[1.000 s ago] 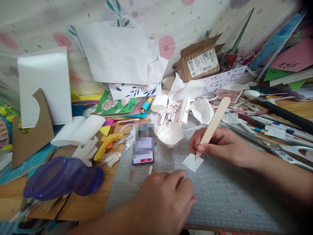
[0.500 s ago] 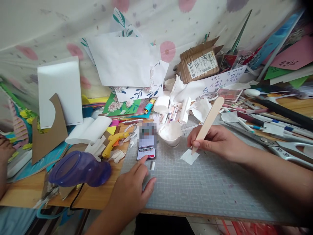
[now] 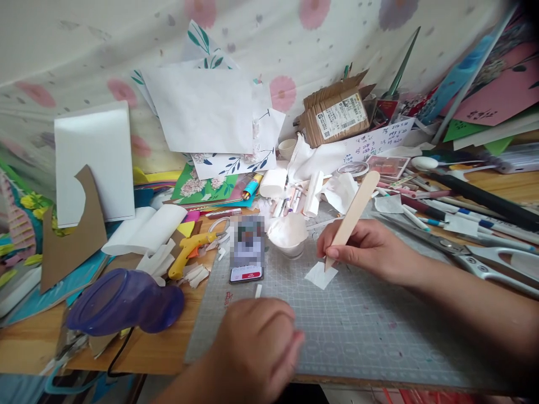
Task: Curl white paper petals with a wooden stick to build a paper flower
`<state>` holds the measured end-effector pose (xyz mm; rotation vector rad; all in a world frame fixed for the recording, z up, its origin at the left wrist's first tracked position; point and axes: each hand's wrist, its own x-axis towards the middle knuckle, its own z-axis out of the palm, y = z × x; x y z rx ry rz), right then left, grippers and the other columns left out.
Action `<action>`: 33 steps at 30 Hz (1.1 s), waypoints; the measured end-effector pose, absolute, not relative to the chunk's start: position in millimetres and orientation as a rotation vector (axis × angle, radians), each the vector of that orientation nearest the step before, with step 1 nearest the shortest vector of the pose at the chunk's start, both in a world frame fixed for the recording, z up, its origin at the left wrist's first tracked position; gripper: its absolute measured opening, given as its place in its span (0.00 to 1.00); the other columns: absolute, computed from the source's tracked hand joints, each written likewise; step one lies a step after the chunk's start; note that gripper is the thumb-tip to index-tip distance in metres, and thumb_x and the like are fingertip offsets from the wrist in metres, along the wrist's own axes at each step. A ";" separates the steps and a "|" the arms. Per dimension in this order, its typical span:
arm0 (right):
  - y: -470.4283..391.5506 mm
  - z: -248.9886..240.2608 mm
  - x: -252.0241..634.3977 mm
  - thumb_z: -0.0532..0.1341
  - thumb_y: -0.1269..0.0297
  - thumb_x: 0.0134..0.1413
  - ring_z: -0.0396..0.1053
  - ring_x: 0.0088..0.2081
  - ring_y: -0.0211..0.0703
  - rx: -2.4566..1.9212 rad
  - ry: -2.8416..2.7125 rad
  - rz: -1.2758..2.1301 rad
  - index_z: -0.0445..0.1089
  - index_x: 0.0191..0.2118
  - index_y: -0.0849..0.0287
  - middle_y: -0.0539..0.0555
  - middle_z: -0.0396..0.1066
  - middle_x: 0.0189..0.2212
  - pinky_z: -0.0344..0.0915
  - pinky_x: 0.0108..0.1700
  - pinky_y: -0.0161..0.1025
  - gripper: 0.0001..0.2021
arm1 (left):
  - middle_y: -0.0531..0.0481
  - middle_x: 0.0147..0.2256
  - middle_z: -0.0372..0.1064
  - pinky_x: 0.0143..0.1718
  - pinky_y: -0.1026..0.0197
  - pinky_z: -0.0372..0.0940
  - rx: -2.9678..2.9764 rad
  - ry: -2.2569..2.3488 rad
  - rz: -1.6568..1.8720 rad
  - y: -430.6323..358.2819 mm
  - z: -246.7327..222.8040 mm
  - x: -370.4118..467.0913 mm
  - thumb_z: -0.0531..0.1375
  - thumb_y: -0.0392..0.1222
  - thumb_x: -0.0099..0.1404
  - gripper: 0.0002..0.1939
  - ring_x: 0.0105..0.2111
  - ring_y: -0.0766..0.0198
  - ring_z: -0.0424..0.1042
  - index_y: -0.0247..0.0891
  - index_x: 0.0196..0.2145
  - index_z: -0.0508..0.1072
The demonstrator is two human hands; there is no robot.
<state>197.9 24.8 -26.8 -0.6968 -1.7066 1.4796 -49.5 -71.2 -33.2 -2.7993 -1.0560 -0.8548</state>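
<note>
My right hand [image 3: 364,247] grips a flat wooden craft stick [image 3: 353,216], its lower tip resting on a small white paper square [image 3: 320,275] on the grey cutting mat [image 3: 362,331]. Nearer the mat's front edge is my left hand [image 3: 259,342], its fingers curled in and slightly blurred, with nothing visible in them. Just beyond it lie a small white stub [image 3: 258,290] and a phone [image 3: 246,274] with a lit screen. Between phone and stick stands a small bowl [image 3: 290,247] with white paper over its top.
On the left are a yellow glue gun [image 3: 189,252], a purple translucent container [image 3: 126,303] and white rolls [image 3: 147,230]. Large scissors [image 3: 467,255] and several pens lie to the right. A cardboard box [image 3: 337,112] and leaning paper sheets [image 3: 197,109] stand behind.
My left hand has left the phone screen, moved toward me and to the right, and curled its fingers. The phone's picture has changed. My right hand keeps the stick on the paper.
</note>
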 end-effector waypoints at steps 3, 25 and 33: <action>24.5 -26.9 199.5 0.66 0.58 0.58 0.67 0.29 0.38 -0.704 -1.683 1.486 0.73 0.32 0.61 0.52 0.72 0.27 0.66 0.32 0.35 0.11 | 0.53 0.23 0.74 0.22 0.58 0.64 -2.820 -0.797 -0.934 -62.4 -23.5 -29.1 0.53 0.37 0.68 0.13 0.19 0.65 0.68 0.41 0.24 0.66; 19.9 -30.6 202.9 0.63 0.65 0.62 0.71 0.33 0.38 -0.583 -1.729 1.459 0.75 0.34 0.59 0.52 0.73 0.30 0.69 0.36 0.33 0.06 | 0.50 0.37 0.67 0.25 0.63 0.63 -3.162 -1.945 -1.325 -29.9 -36.9 -6.2 0.65 0.44 0.60 0.20 0.25 0.67 0.65 0.41 0.47 0.63; 15.6 -29.7 201.1 0.63 0.63 0.63 0.71 0.33 0.40 -0.586 -1.772 1.442 0.74 0.34 0.59 0.53 0.72 0.30 0.70 0.36 0.35 0.07 | 0.57 0.28 0.61 0.25 0.65 0.57 -3.324 -2.317 -1.331 -28.6 -36.4 -4.1 0.65 0.46 0.61 0.12 0.24 0.70 0.59 0.39 0.36 0.66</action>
